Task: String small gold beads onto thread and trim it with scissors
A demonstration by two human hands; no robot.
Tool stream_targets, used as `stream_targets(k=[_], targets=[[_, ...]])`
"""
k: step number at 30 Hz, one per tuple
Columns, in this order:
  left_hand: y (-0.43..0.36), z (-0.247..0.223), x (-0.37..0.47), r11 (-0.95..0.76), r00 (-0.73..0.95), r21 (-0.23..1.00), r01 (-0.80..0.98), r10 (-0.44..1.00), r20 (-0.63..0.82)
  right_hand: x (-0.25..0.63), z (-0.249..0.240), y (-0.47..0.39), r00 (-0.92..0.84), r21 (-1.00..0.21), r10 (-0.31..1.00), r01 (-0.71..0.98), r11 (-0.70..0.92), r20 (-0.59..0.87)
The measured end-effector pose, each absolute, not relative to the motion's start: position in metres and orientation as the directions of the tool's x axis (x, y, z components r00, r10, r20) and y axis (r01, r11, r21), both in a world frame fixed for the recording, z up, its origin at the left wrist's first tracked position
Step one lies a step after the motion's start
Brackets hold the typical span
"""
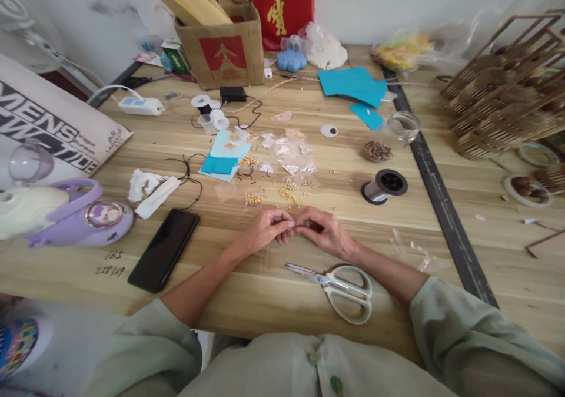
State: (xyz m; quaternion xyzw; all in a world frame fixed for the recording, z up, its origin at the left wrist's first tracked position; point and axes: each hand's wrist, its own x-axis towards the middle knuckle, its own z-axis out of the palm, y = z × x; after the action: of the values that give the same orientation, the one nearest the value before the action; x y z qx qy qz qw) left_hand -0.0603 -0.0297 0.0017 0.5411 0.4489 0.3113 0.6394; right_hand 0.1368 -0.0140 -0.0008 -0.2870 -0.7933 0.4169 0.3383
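Observation:
My left hand and my right hand meet above the wooden table, fingertips pinched close together. Something tiny sits between them, too small to name; a thin clear strand seems to hang below my left hand. Just beyond the fingers lie small gold beads and another gold pile. Farther back are small plastic bags of silvery pieces. Scissors with white handles lie partly open nearer my body, below my right hand. A spool of wire stands to the right.
On the left are a black phone, white tissue and a purple bottle. A jar of beads lies at the right. Behind are blue cards and a cardboard box. A black strip crosses the table.

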Motion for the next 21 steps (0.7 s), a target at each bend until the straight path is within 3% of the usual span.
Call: stream_targets(k=[10, 21], targets=[[-0.0295, -0.0006, -0.0635, 0.330, 0.423, 0.941, 0.071, 0.845, -0.328, 0.1371, -0.0042, -0.0139, -0.598, -0.865, 0.752, 0.187, 0.465, 0.275], [-0.0301, -0.0020, -0.0646, 0.316, 0.384, 0.946, 0.071, 0.867, -0.318, 0.1365, -0.0009, -0.0135, -0.599, -0.848, 0.749, 0.208, 0.487, 0.283]])
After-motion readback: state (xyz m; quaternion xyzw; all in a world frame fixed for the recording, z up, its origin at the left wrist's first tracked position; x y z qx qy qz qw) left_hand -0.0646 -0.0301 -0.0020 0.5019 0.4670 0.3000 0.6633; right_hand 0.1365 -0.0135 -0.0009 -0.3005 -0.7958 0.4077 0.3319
